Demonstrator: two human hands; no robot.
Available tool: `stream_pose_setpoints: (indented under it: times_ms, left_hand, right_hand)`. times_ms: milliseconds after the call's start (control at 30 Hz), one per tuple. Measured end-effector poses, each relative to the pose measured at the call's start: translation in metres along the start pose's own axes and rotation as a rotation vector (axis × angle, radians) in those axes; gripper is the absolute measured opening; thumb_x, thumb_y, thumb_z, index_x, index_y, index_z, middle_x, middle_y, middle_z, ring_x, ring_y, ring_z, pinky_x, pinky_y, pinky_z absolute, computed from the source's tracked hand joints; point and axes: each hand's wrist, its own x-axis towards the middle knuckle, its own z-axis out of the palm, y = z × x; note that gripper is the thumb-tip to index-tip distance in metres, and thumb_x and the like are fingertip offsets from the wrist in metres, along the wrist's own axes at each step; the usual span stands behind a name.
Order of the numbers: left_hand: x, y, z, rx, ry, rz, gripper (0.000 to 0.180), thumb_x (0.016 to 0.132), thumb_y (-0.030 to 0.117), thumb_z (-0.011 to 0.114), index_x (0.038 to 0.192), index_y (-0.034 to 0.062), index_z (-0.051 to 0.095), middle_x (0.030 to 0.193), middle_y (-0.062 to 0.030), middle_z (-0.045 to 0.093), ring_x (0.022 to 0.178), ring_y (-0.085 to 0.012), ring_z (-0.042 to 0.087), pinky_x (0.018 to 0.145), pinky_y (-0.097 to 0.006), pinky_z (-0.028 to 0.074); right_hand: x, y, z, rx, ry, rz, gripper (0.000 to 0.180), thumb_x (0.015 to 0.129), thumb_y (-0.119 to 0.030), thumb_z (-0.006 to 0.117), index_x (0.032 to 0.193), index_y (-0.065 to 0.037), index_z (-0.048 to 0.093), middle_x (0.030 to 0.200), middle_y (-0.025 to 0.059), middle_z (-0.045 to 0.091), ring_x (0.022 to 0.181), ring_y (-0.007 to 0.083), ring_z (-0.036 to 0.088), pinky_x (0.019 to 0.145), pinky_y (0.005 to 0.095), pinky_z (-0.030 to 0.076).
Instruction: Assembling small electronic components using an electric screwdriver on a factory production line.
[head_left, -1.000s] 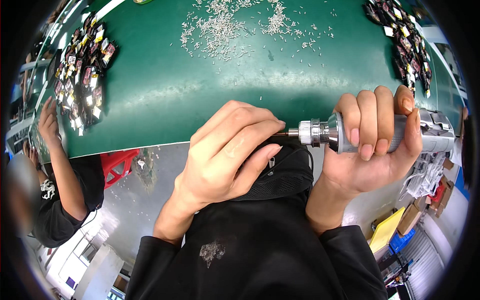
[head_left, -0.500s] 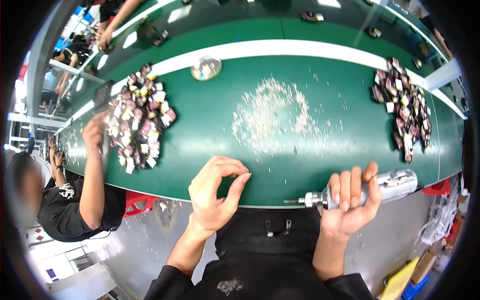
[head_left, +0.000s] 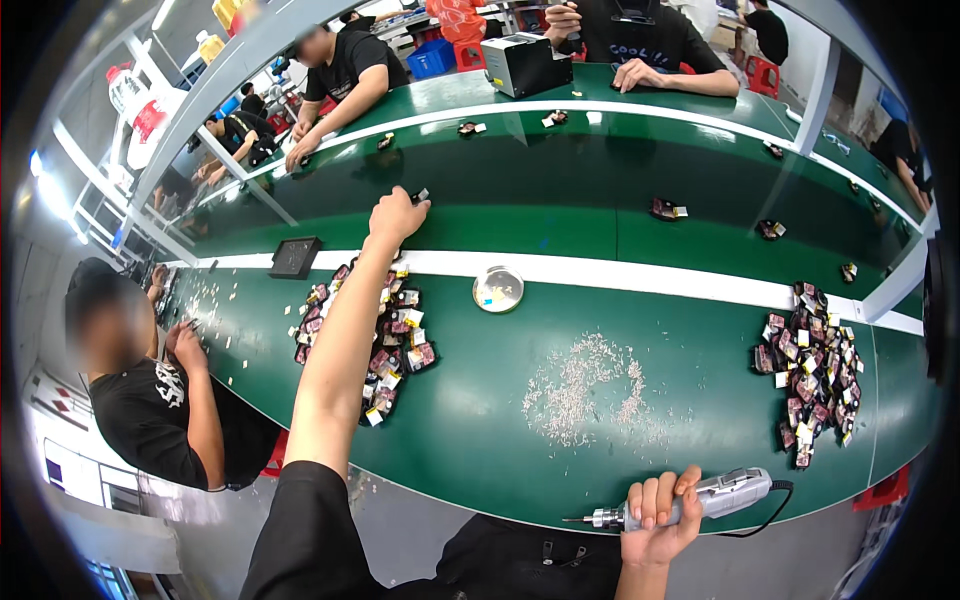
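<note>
The left hand (head_left: 397,213) is now reaching far across the green tabletop (head_left: 500,400), its fingers pinching a small dark part (head_left: 421,194) over the moving belt. The right hand (head_left: 660,520) is staying back, gripping the silver screwdriver (head_left: 690,500), so that piece looks finished.

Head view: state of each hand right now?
Left hand: stretched out over the belt, closed on a small dark part.
Right hand: closed around the electric screwdriver.
</note>
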Motion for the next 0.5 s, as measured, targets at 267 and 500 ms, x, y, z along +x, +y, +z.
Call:
stream_pose_setpoints:
  times_ms: [267, 500]
  left_hand:
    - [0.037, -0.034, 0.029, 0.168, 0.124, 0.199, 0.035, 0.079, 0.020, 0.059, 0.104, -0.0037, 0.058, 0.090, -0.0254, 0.063, 0.090, -0.0398, 0.060, 0.084, -0.046, 0.047]
    - [-0.087, 0.013, -0.016, -0.179, 0.108, 0.716, 0.031, 0.083, 0.001, 0.052, 0.113, -0.0028, 0.057, 0.105, -0.0212, 0.060, 0.100, -0.0347, 0.056, 0.085, -0.041, 0.046]
  right_hand:
    - [-0.005, -0.003, 0.004, -0.040, 0.053, 0.052, 0.013, 0.091, -0.018, 0.049, 0.086, -0.009, 0.041, 0.052, -0.0004, 0.036, 0.042, 0.0100, 0.036, 0.048, 0.0273, 0.037]
    - [-0.002, -0.006, -0.002, -0.032, -0.026, 0.056, 0.013, 0.092, -0.018, 0.049, 0.086, -0.009, 0.040, 0.054, -0.0007, 0.036, 0.045, 0.0095, 0.037, 0.050, 0.0262, 0.036]
